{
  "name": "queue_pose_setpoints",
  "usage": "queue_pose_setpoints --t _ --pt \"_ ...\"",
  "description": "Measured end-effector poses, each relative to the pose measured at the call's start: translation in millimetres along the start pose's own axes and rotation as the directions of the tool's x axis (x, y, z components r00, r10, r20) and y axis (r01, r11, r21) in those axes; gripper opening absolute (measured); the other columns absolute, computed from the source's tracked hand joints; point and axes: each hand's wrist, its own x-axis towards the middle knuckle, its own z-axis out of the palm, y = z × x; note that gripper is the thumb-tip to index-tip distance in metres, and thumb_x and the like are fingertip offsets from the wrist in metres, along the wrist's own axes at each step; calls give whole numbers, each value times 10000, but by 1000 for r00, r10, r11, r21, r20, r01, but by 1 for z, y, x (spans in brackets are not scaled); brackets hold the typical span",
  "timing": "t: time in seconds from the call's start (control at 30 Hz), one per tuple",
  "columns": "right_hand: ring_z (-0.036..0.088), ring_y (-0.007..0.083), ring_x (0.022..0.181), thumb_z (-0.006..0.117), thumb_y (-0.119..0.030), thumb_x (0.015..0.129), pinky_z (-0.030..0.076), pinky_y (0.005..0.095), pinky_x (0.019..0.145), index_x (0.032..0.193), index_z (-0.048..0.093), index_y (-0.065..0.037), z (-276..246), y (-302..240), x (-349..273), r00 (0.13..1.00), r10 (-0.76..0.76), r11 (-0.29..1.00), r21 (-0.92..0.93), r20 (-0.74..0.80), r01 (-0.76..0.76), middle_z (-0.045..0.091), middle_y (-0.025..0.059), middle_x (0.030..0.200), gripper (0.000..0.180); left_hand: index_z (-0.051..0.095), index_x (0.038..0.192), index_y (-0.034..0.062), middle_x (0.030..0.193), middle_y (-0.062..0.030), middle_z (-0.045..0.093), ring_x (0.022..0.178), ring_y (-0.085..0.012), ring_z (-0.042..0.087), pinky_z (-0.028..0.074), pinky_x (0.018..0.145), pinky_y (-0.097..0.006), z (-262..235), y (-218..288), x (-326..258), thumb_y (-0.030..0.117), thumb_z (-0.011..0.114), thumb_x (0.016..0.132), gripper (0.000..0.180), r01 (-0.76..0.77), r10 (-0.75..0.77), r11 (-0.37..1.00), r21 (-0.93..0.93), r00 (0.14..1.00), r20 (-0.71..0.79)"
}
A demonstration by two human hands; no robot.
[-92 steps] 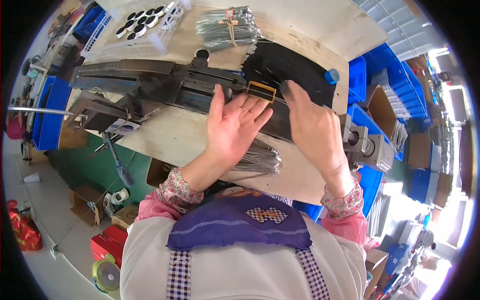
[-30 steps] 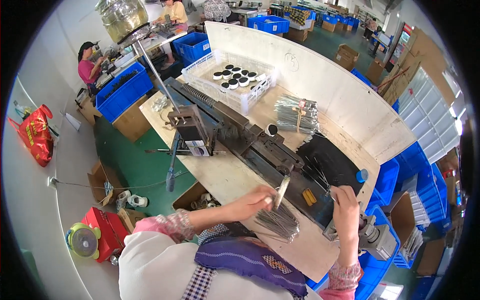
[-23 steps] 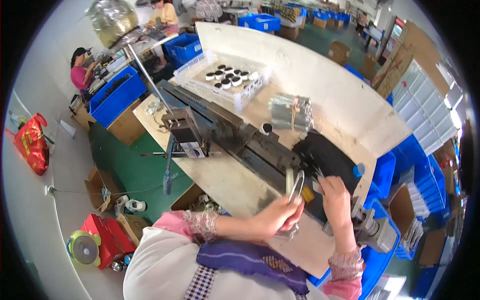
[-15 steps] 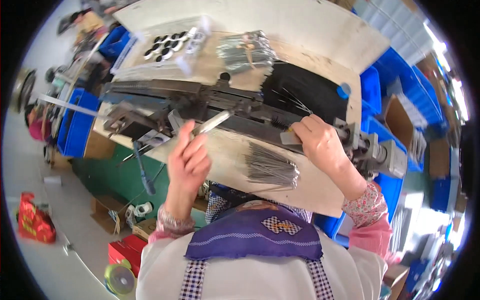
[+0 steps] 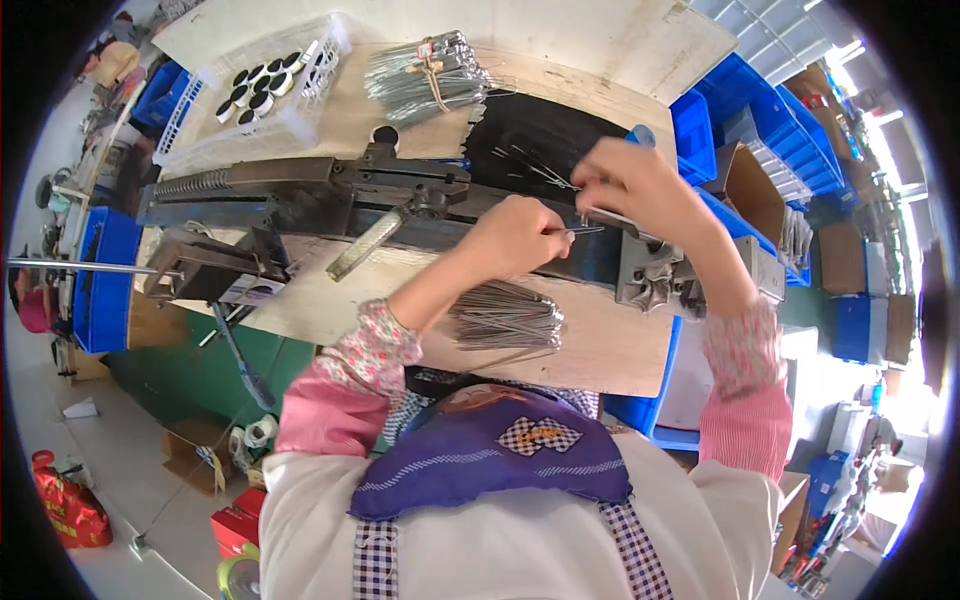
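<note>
The person wears a white top (image 5: 530, 550) under a purple bib (image 5: 430, 470) with pale zigzag stitching and a bow-shaped checked patch (image 5: 540, 435) bearing orange lettering. Dark-and-white checked straps (image 5: 375, 560) run from its two corners over the shoulders. The pink sleeves (image 5: 335, 412) are finely striped, ending in gathered floral cuffs (image 5: 375, 345) of small red and green sprigs on pale cloth; the right one is blurred. Left hand (image 5: 515, 238) and right hand (image 5: 630, 185) are bare.

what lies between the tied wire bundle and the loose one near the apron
In the head view, the long dark metal machine, with the left hand over its near side.
</note>
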Motion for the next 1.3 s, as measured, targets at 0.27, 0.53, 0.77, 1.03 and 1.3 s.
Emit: queue_pose_setpoints --t 0.27,0.53,0.77,1.03,1.3 --pt "592 297 735 732 -145 721 499 364 659 849 630 -24 37 -8 1 944 -266 964 -51 -193 261 591 106 766 204 677 666 84 693 -55 643 730 -235 651 532 622 -365 -43 20 -17 87 625 685 56 -195 511 486 852 854 -96" --pt "630 298 749 706 -60 736 517 359 681 825 632 6 53 -16 9 913 -89 946 253 -398 203 658 113 815 134 676 880 62 812 -57 622 751 -209 586 469 665 -315 -49 4 -51 18 627 795 107 -117 818 524 844 346 -460" --pt "623 302 742 695 -87 756 514 354 696 828 649 4 76 -20 40 924 -214 961 101 -317 257 644 125 793 125 596 1071 -14 667 -26 523 519 -90 500 388 462 -207 48 -63 -111 200 504 972 254 -131 -311 377 -917 914 -259" --pt "621 316 741 686 -116 747 513 397 682 775 636 -11 79 -23 42 935 -217 964 91 -280 251 631 126 773 119 521 1088 34 640 -51 545 412 -116 458 373 384 -241 -5 -9 -93 269 516 941 277 -66 -184 446 -892 969 -164" --pt "608 280 758 676 32 672 506 356 651 960 666 -52 71 -62 6 925 -168 978 -178 -342 112 551 103 817 300 587 911 30 598 17 513 418 -60 434 349 410 -216 -4 -67 -121 213 601 905 185 86 -327 814 -574 885 -331"
